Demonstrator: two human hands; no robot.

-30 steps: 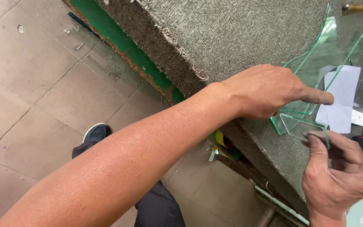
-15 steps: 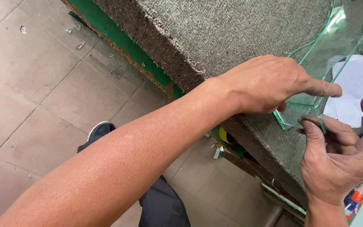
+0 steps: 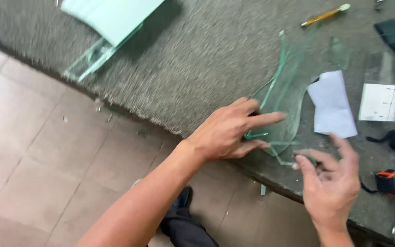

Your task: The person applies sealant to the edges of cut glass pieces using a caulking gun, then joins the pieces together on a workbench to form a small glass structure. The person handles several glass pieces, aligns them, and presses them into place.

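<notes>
Head view, only view: left hand (image 3: 227, 132) lies flat w/ fingers spread on the curved glass piece (image 3: 284, 105), index pointing along it, thumb side near the green-tinted edge. Not a closed grip, just pressing down; looks like it pins the pane so it can't slide on the felt. Right hand (image 3: 330, 180) hovers just past the glass's near corner, fingers loosely curled, half open; something small may sit between thumb and forefinger but it's blurred, can't tell. It's close to the edge, as if working at the rim while the other hand steadies.

The glass lies near the front edge of the bench, overhanging nothing that I can see, w/ thin offcut strips by its lower corner. A white paper sheet (image 3: 332, 105) sits just beside it on the right, partly tucked under the glass edge. Further right: a small clear pane w/ white card (image 3: 380, 98), tape measures (image 3: 389, 180), and a yellow-handled tool (image 3: 323, 15) well apart at the top. Top left, a stack of glass sheets (image 3: 101, 27) juts over the bench edge.

Surface: grey carpet-covered bench (image 3: 184, 68), soft, prob. to spare the glass. Below, pinkish floor tiles (image 3: 46, 155) w/ small chips scattered; person's dark shoe (image 3: 184, 201) visible.
</notes>
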